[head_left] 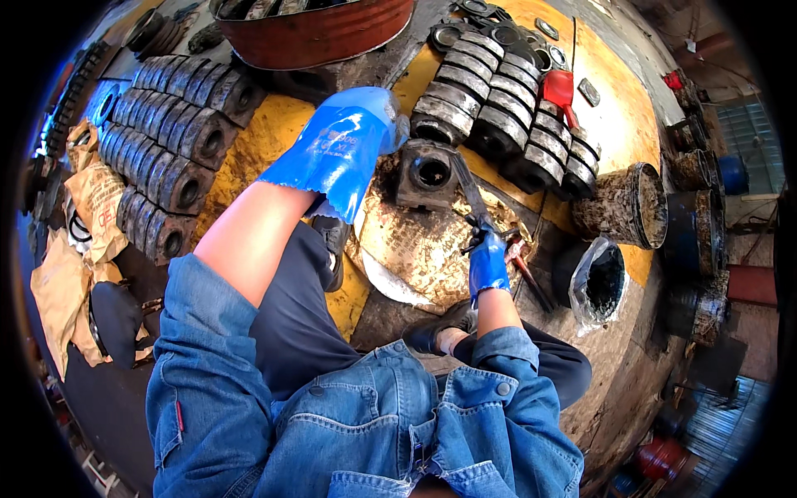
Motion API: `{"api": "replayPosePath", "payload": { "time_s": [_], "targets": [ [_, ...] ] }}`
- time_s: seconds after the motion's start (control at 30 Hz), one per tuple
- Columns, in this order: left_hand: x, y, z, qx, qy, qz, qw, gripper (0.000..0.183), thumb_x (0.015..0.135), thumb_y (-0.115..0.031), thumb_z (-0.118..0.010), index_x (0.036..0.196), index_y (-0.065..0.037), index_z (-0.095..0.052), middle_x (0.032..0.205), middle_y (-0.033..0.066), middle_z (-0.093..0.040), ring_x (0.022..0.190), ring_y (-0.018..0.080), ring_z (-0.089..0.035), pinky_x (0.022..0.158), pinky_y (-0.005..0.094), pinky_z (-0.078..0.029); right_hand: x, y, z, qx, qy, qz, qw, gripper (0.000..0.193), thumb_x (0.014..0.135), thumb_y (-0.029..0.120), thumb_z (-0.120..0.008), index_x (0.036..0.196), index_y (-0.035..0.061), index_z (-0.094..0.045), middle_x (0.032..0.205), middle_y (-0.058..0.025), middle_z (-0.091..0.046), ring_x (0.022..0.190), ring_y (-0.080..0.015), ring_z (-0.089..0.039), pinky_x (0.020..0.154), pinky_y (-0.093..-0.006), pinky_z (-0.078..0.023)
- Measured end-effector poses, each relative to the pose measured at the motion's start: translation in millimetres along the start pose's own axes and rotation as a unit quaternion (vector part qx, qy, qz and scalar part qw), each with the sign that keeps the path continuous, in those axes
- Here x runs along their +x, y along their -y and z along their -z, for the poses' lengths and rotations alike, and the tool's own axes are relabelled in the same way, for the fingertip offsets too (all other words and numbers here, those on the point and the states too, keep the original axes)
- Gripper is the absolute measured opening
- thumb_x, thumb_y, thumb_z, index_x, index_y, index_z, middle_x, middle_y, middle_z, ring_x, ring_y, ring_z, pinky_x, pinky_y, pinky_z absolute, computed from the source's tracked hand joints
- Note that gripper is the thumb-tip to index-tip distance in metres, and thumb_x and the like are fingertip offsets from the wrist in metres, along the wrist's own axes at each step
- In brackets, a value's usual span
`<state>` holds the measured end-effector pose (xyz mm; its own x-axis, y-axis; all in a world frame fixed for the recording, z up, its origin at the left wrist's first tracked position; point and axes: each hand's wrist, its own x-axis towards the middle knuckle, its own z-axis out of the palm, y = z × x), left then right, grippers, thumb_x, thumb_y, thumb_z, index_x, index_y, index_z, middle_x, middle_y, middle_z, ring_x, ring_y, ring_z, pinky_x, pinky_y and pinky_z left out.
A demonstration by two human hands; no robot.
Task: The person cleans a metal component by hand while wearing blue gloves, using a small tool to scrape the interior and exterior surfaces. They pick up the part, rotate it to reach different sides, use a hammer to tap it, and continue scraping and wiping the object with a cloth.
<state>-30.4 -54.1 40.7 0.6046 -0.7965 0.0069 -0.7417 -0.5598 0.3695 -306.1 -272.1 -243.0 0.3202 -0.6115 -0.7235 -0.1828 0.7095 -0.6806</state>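
A square dark metal block (423, 173) with a round hole stands on a grease-smeared round sheet (407, 241) between my legs. My left hand (365, 120), in a shiny blue glove, reaches to the block's far left corner; its fingers are turned away and hidden. My right hand (488, 257) wears a blue glove blackened with grease at the fingers. It is closed round the lower end of a long flat dark tool (469, 191), whose upper end lies along the block's right side. Beside that hand, a hammer (523, 264) with a reddish head lies on the sheet's edge.
Rows of similar blocks (170, 153) stand at left, and stacked dark rings (465, 87) at far right with a red scoop (559, 90). A red-brown tub (315, 37) sits ahead. Right are a grimy bucket (623, 206) and a plastic-lined container (599, 282); torn paper sacks (79, 257) lie left.
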Motion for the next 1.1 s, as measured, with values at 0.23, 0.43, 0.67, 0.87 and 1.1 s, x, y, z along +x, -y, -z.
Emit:
{"api": "replayPosePath", "payload": {
  "time_s": [0.23, 0.43, 0.67, 0.87, 1.1],
  "targets": [
    [2.7, 3.0, 0.6, 0.009, 0.023, -0.005, 1.0, 0.032, 0.084, -0.036, -0.063, 0.096, -0.007, -0.069, 0.095, 0.02, -0.066, 0.088, 0.041, -0.062, 0.074, 0.0459, -0.052, -18.8, 52.7, -38.7, -0.121, -0.046, 0.083, 0.988, 0.032, 0.087, 0.03, -0.072, 0.108, 0.0072, -0.067, 0.084, -0.0055, -0.074, 0.046, -0.0065, -0.044, 0.039, -0.0261, -0.036],
    [5.8, 16.0, -18.8, -0.003, -0.027, -0.021, 0.999, 0.035, 0.084, -0.04, -0.062, 0.095, -0.007, -0.07, 0.094, 0.0193, -0.067, 0.087, 0.0404, -0.062, 0.074, 0.0456, -0.052, -31.8, 86.2, -84.4, -0.324, 0.011, 0.128, 0.937, 0.023, 0.086, 0.028, -0.071, 0.095, 0.0069, -0.071, 0.076, -0.0046, -0.072, 0.052, -0.0103, -0.052, 0.048, -0.0293, -0.044],
    [1.2, 14.7, -4.5, 0.023, 0.005, -0.002, 1.0, 0.036, 0.083, -0.037, -0.063, 0.096, -0.005, -0.069, 0.095, 0.0222, -0.066, 0.089, 0.0418, -0.061, 0.077, 0.0448, -0.052, -16.7, 79.9, -113.1, -0.505, 0.124, 0.209, 0.828, 0.023, 0.087, 0.03, -0.069, 0.089, 0.0078, -0.073, 0.074, -0.0041, -0.072, 0.057, -0.0116, -0.057, 0.054, -0.032, -0.048],
    [66.0, 58.2, -47.5, -0.028, 0.111, 0.084, 0.99, 0.028, 0.071, -0.024, -0.068, 0.088, -0.002, -0.07, 0.093, 0.0243, -0.066, 0.086, 0.0408, -0.064, 0.074, 0.0431, -0.053, -38.5, 104.1, -107.8, -0.458, 0.168, 0.257, 0.834, 0.021, 0.085, 0.027, -0.07, 0.09, 0.0065, -0.072, 0.076, -0.0079, -0.07, 0.062, -0.0126, -0.061, 0.059, -0.0304, -0.049],
    [-13.1, -3.1, -0.7, -0.039, 0.004, -0.102, 0.994, 0.033, 0.082, -0.03, -0.064, 0.096, 0.0, -0.067, 0.096, 0.0282, -0.062, 0.091, 0.0447, -0.061, 0.077, 0.0456, -0.051, -182.3, 235.6, 49.7, -0.347, -0.033, 0.339, 0.874, 0.021, 0.086, 0.023, -0.069, 0.098, 0.0066, -0.07, 0.084, -0.0105, -0.071, 0.064, -0.0154, -0.062, 0.059, -0.0302, -0.049]
  ]
}}
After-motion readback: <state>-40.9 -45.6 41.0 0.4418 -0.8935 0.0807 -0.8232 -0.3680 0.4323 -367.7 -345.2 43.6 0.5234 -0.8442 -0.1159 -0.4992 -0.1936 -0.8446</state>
